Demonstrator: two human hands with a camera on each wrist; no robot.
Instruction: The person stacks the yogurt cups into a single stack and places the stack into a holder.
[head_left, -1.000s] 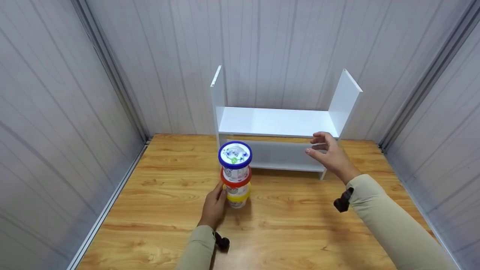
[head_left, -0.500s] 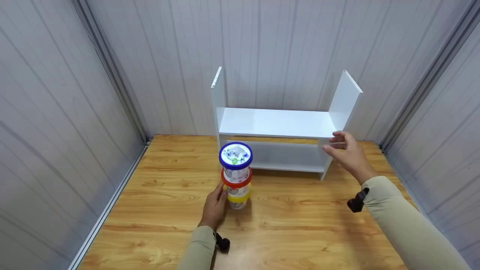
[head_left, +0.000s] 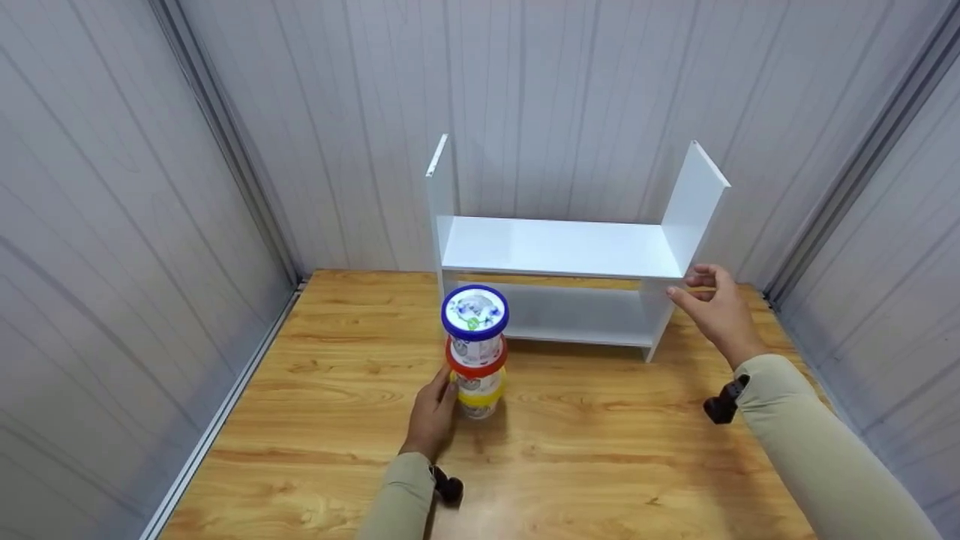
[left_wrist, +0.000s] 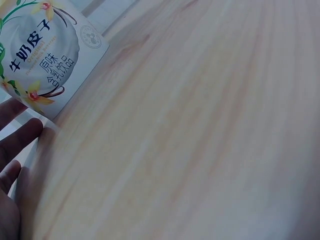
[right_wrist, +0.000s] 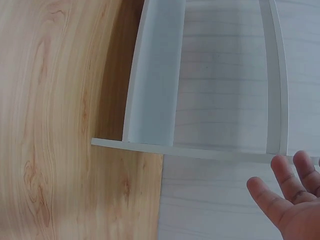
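Here, the left hand [head_left: 430, 420], fingers loosely spread, lies alongside three stacked lidded tubs [head_left: 478, 365] on the wooden tabletop [head_left: 585, 450], near the white shelf unit's [head_left: 562, 247] left edge; the right hand [head_left: 721, 311], fingers parted, hovers by its right edge, tabletop stretching between

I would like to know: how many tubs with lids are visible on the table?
3, in one stack beside the left hand: the blue-lidded tub on top, the red-lidded tub in the middle, the yellow-lidded tub lowest. No others show.
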